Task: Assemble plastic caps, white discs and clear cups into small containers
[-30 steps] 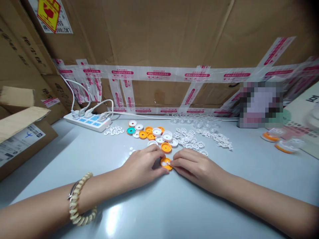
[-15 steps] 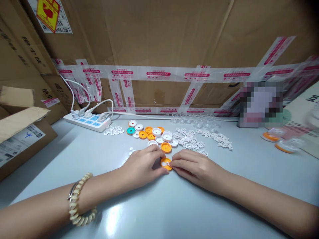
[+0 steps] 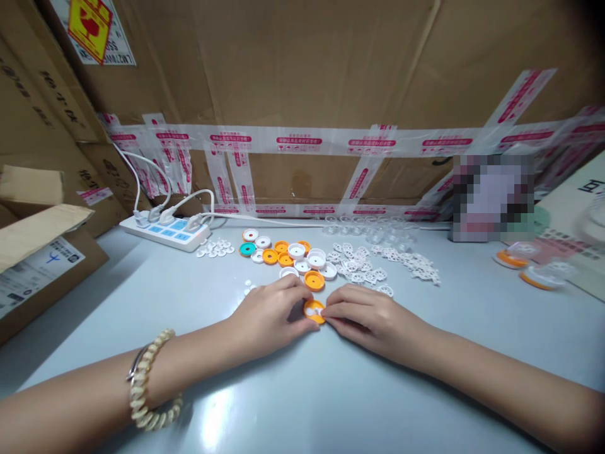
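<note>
My left hand (image 3: 274, 309) pinches a shallow round orange plastic cup (image 3: 316, 321) at its left side, thumb in front and index finger behind. Inside the cup lie small white plastic pieces (image 3: 311, 311). From the right, my right hand (image 3: 373, 315) reaches over the rim, fingertips together at one small white piece; the fingertips partly hide it. Just behind stands another orange cup (image 3: 314, 281). Further back is a cluster of orange and white cups (image 3: 297, 251) with one green cup (image 3: 247, 249).
White openwork plastic pieces (image 3: 359, 265) and clear plastic parts (image 3: 368, 227) lie behind my right hand. Small white discs (image 3: 215, 247) are near a power strip (image 3: 165, 233). Orange-based clear assemblies (image 3: 539, 279) sit far right. Cardboard boxes (image 3: 302, 69) wall the back; an open carton (image 3: 51, 271) stands left.
Almost nothing differs. Both hands stay at the orange cup, with only a slight shift of the fingers and of the camera view.
</note>
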Motion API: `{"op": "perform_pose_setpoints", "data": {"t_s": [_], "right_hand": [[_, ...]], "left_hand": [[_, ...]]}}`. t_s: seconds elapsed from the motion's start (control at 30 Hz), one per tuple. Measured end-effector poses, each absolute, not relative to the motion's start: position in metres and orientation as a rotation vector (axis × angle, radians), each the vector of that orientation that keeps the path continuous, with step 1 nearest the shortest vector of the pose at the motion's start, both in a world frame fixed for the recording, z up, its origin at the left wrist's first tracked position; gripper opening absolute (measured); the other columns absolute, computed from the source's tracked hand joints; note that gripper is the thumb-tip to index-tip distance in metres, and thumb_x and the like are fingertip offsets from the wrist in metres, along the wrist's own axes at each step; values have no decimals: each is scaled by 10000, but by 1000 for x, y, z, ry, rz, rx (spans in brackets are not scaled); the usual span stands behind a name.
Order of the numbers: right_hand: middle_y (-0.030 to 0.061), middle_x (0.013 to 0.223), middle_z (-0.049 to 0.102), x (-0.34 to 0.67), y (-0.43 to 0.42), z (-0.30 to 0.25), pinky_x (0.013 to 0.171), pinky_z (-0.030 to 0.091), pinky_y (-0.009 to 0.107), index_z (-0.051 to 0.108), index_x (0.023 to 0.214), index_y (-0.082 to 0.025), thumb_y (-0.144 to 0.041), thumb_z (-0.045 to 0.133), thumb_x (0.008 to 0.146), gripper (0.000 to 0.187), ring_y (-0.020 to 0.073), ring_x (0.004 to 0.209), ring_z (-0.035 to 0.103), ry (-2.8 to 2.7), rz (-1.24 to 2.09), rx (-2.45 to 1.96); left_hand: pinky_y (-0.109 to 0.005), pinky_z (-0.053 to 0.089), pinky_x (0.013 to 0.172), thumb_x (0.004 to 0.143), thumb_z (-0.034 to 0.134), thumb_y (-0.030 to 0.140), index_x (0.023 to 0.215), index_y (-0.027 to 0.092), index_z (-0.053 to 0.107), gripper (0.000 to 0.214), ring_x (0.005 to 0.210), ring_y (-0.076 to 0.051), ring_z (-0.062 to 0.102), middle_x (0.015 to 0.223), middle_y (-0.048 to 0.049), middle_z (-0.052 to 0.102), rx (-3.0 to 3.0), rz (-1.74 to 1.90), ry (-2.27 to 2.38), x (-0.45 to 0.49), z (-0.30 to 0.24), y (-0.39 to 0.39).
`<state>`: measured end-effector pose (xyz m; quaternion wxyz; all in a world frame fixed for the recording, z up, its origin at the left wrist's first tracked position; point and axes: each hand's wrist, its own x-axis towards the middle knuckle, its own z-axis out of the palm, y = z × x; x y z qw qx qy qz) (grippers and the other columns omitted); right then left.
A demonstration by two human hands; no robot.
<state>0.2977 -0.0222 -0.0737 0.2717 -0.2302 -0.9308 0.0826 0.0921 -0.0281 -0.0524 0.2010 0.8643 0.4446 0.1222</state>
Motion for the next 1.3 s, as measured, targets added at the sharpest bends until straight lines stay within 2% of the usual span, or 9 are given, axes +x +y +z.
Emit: {"op": "perform_pose_setpoints", "data": {"t_s": [0.27, 0.43, 0.7, 0.87, 0.97, 1.07, 1.17, 1.3], "right_hand": [[45, 786, 645, 299, -21, -63, 655, 495, 255, 625, 858, -179, -124, 517, 829, 124, 135, 722, 600, -2215, 423, -712], [40, 785, 661, 304, -13, -60, 670, 492, 274, 630, 833, -189, -136, 527, 826, 116, 142, 725, 611, -2093, 405, -822], [33, 723, 627, 309, 1, -57, 628, 471, 291, 592, 760, -187, -216, 548, 825, 84, 153, 681, 583, -2110, 359, -996], [52, 847, 627, 306, 12, -53, 736, 456, 352, 575, 860, -193, -284, 586, 808, 105, 196, 814, 575, -2199, 236, -1061], [75, 979, 619, 301, 19, -49, 835, 432, 417, 556, 962, -199, -321, 592, 799, 207, 235, 953, 552, -2226, 230, -1113], [85, 1070, 600, 294, 23, -49, 866, 421, 426, 530, 1033, -193, -336, 621, 765, 318, 247, 1028, 526, -2290, 336, -1171], [92, 1073, 603, 285, 25, -51, 852, 426, 402, 521, 1036, -169, -283, 621, 754, 320, 240, 1015, 534, -2332, 424, -1215], [78, 1001, 630, 278, 27, -55, 811, 439, 391, 531, 984, -165, -229, 578, 769, 229, 219, 927, 571, -2302, 471, -1231]], "left_hand": [[-307, 480, 722, 761, 576, 306, 965, 205, 618, 231, 856, -192, 584, 1034, -46, 592, 2395, 385, 1234, 94, -51, -29], [-337, 477, 790, 729, 591, 287, 972, 206, 631, 259, 898, -209, 585, 1027, -48, 602, 2370, 403, 1245, 94, -51, -29], [-333, 480, 794, 742, 589, 309, 1010, 224, 633, 285, 922, -215, 591, 1077, -38, 595, 2396, 406, 1237, 92, -51, -32], [-330, 481, 769, 749, 581, 324, 1012, 229, 634, 285, 908, -221, 598, 1082, -39, 600, 2421, 421, 1276, 91, -53, -34], [-318, 483, 743, 759, 568, 342, 1001, 236, 634, 272, 910, -222, 601, 1098, -34, 596, 2446, 431, 1298, 90, -54, -36], [-306, 483, 724, 764, 564, 355, 1011, 253, 626, 275, 903, -218, 607, 1103, -24, 591, 2473, 431, 1319, 90, -56, -39], [-305, 482, 722, 773, 556, 356, 1007, 252, 622, 264, 899, -216, 610, 1099, -19, 591, 2484, 438, 1325, 91, -56, -41], [-300, 482, 725, 776, 551, 344, 992, 232, 622, 253, 889, -205, 611, 1080, -23, 595, 2495, 457, 1317, 91, -57, -42]]}}
